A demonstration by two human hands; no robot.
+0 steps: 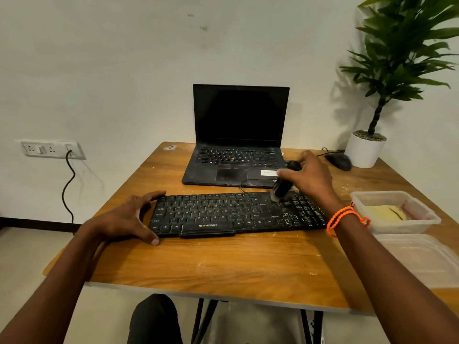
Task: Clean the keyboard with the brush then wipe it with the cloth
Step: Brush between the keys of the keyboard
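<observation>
Office: laptop (pixel 238 137), desk (pixel 223 259), kbd (pixel 236 214)

One keyboard (pixel 238 214), one laptop (pixel 238 142), one mouse (pixel 339 161), one brush (pixel 284 182), two plastic containers (pixel 395 211), one plant (pixel 402 60).

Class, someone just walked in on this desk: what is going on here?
A person is brushing a dusty keyboard. The right hand grips a black brush, bristles down on the keys near the right end. The left hand steadies the left end. White dust still shows on the right keys.

Warm, dim indoor light; the plant (pixel 407 58) casts a soft wall shadow, edges bow, brush (pixel 283 184) motion-blurred.
</observation>
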